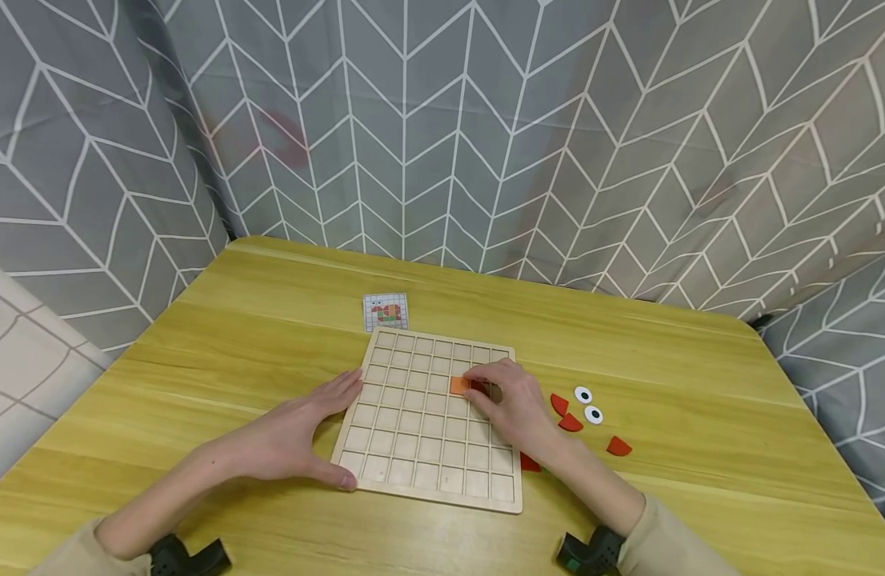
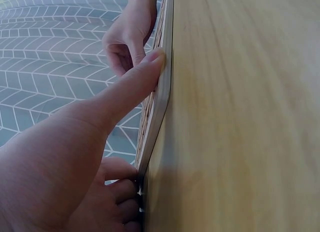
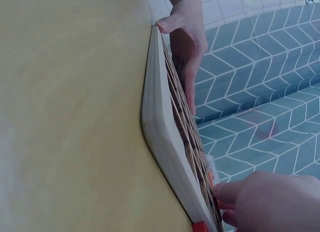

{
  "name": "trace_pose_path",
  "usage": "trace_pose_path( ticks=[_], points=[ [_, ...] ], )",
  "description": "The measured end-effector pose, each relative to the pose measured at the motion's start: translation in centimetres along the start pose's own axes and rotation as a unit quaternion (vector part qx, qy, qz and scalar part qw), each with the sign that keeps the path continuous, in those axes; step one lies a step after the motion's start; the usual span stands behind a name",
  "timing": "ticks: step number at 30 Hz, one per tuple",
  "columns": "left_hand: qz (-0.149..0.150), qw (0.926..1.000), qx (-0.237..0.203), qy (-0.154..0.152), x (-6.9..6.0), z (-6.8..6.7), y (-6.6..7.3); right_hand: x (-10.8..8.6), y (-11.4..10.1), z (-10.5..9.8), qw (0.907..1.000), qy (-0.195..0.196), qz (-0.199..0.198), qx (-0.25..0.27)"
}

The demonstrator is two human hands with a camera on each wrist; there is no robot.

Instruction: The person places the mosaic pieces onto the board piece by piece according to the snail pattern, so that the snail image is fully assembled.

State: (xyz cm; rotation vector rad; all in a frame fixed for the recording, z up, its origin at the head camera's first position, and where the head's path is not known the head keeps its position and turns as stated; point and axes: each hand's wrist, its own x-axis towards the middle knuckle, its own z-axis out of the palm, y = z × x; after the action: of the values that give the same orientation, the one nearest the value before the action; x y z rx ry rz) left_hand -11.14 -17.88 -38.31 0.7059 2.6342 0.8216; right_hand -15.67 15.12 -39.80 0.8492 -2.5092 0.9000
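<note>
A wooden grid board (image 1: 414, 424) lies on the table in the head view. My left hand (image 1: 298, 432) rests along its left side, fingers extended at the edge and thumb at the near-left corner. In the left wrist view, the thumb (image 2: 150, 64) presses against the board's rim. Over the right part of the grid, my right hand (image 1: 518, 404) pinches an orange square tile (image 1: 458, 386) between thumb and index finger. A red piece (image 1: 479, 387) shows partly beneath that hand. The right wrist view catches the fingertips (image 3: 225, 191) low at the board's surface.
A small pattern card (image 1: 386, 310) lies beyond the board. To the right are red quarter-round pieces (image 1: 618, 446) and two white eye discs (image 1: 593, 414). Another red piece (image 1: 530, 462) touches or nearly touches the board's right edge. A patterned curtain (image 1: 442, 144) hangs behind the table.
</note>
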Motion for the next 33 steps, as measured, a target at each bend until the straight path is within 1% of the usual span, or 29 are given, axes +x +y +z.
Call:
trace_pose_path(
  ticks=[3, 5, 8, 12, 14, 16, 19, 22, 24, 28, 33],
  points=[
    [0.0, 1.0, -0.001, 0.0, 0.0, 0.0, 0.0, -0.1, -0.1, -0.3, 1.0, -0.001, 0.003, 0.006],
    [0.001, 1.0, -0.003, -0.001, -0.1, 0.1, 0.1, -0.2, -0.1, -0.9, 0.9999, 0.002, 0.009, 0.008],
    [0.003, 1.0, -0.006, -0.002, -0.1, 0.1, 0.2, -0.7, 0.1, -2.2, 0.9995, 0.013, 0.025, 0.012],
    [0.008, 1.0, -0.003, -0.001, -0.2, 0.0, 0.3, -1.9, 0.9, -4.5, 0.9981, 0.038, 0.049, 0.001],
    [0.008, 1.0, -0.001, 0.0, -0.3, -0.1, 0.3, -2.7, 1.5, -5.7, 0.9963, 0.048, 0.07, -0.008],
    [0.007, 1.0, 0.0, -0.001, -0.4, -0.3, 0.3, -3.6, 2.0, -6.8, 0.9934, 0.054, 0.1, -0.019],
    [0.007, 1.0, 0.004, -0.001, -0.5, -0.4, 0.4, -5.0, 2.6, -8.3, 0.9865, 0.05, 0.153, -0.028],
    [0.008, 1.0, 0.005, -0.001, -0.5, -0.5, 0.4, -6.3, 3.0, -9.3, 0.9802, 0.044, 0.19, -0.035],
    [0.008, 1.0, 0.003, -0.002, -0.5, -0.5, 0.4, -6.9, 3.3, -9.7, 0.9789, 0.038, 0.196, -0.041],
    [0.01, 0.9999, 0.001, -0.002, -0.4, -0.4, 0.4, -7.7, 3.8, -9.9, 0.9821, 0.033, 0.179, -0.049],
    [0.014, 0.9999, -0.003, -0.001, -0.3, -0.3, 0.3, -8.1, 4.5, -9.8, 0.9854, 0.018, 0.162, -0.049]
  ],
)
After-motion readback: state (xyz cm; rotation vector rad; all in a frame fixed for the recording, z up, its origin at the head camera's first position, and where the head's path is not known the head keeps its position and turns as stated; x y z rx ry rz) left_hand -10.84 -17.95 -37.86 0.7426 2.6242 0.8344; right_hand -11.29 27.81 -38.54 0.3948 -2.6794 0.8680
